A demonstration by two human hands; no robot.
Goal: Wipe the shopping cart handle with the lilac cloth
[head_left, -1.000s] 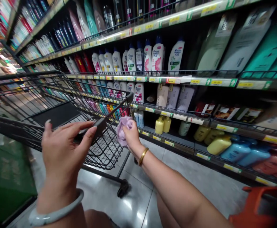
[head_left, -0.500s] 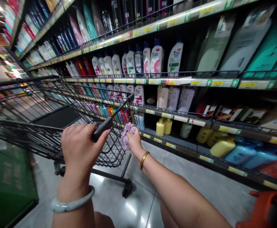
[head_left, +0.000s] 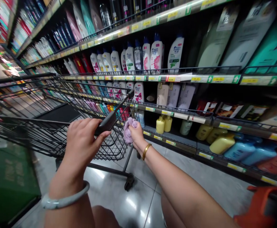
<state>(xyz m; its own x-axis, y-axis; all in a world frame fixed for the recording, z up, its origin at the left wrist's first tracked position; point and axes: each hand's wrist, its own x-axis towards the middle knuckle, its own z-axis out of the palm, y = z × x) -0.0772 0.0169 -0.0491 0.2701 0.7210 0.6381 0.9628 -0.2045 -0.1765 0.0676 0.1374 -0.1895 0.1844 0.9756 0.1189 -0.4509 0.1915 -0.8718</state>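
A black wire shopping cart stands ahead and to the left. My left hand, with a pale bangle at its wrist, is wrapped round the cart's dark handle; most of its fingers are curled out of sight. My right hand, wearing a gold bangle, is closed on a crumpled light purple cloth. The cloth bunches out at the front of the fist, just right of the cart's basket. The handle's right end runs up between both hands.
Shelves of bottles line the right side and run into the distance, fronted by price strips. Yellow bottles stand on the bottom shelf. A green box-like stand is at lower left, an orange object at lower right. The floor is shiny tile.
The cart's handle and my left hand have shifted slightly right in view. My right hand with the cloth sits a little higher and further right. Both grips stay the same.
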